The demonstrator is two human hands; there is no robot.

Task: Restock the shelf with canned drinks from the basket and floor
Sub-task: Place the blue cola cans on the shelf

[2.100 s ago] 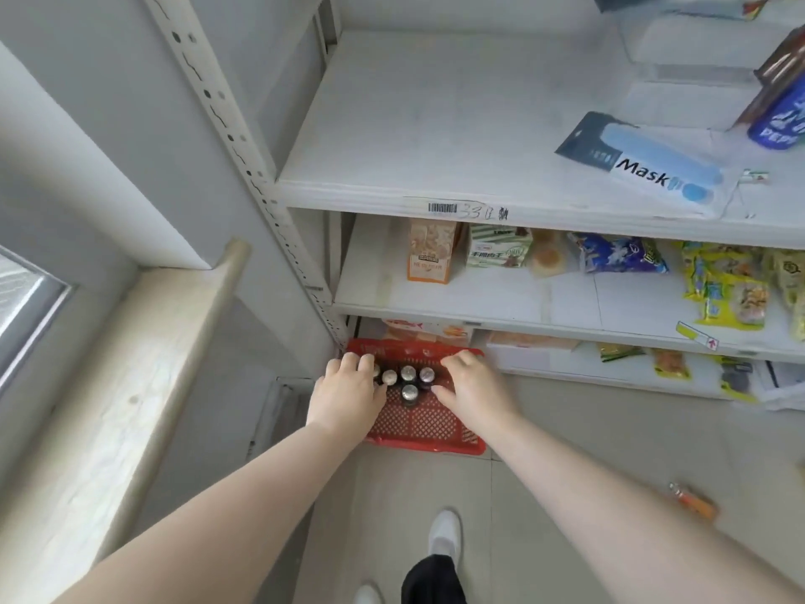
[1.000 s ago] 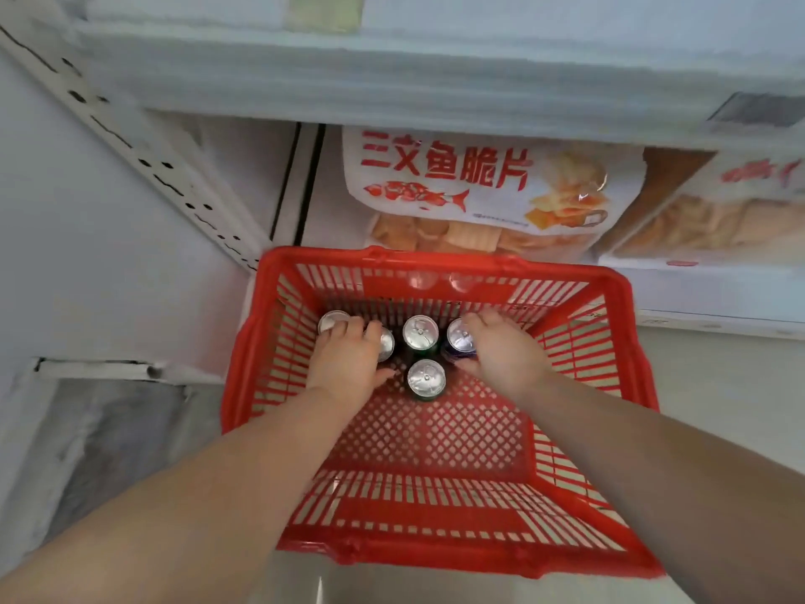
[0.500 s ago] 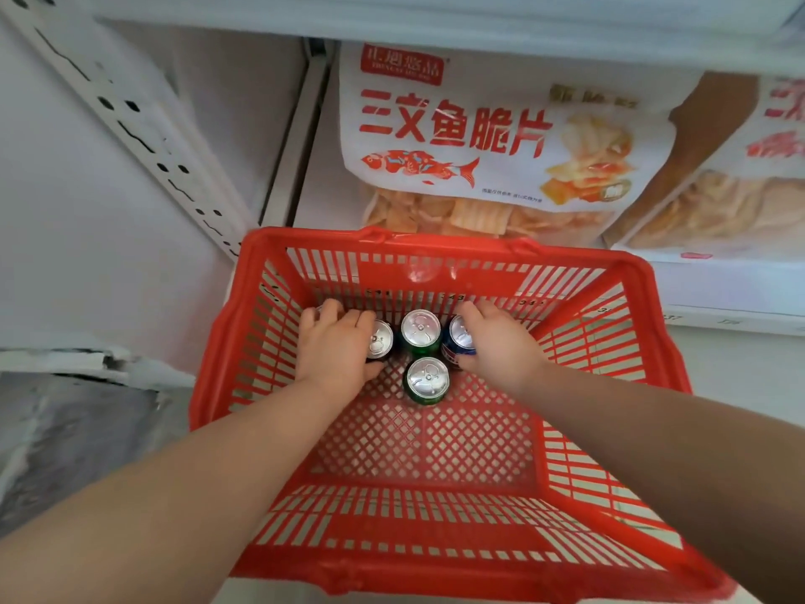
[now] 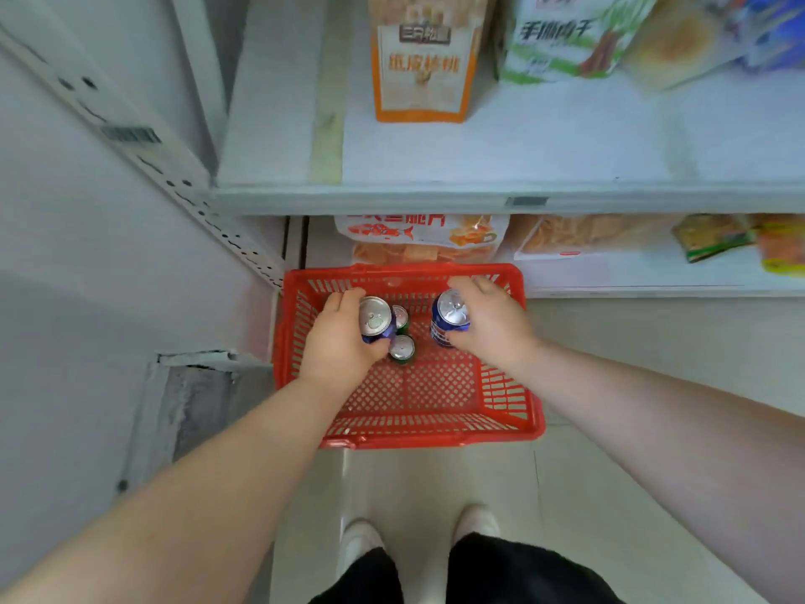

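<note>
A red plastic basket stands on the floor in front of the white shelf unit. My left hand is shut on a blue can held above the basket's left side. My right hand grips a second blue can lifted over the basket's right side. Two green cans stay upright in the basket, one between my hands and another partly hidden behind the left can.
The white shelf above the basket carries an orange snack bag and a green-and-white bag. The lowest shelf holds fish crisp bags. A perforated upright and grey wall stand at left. My shoes are below.
Both hands have closed on blue cans and lifted them out of the cluster. The head has risen, so the basket looks smaller and the shelf above has come into view.
</note>
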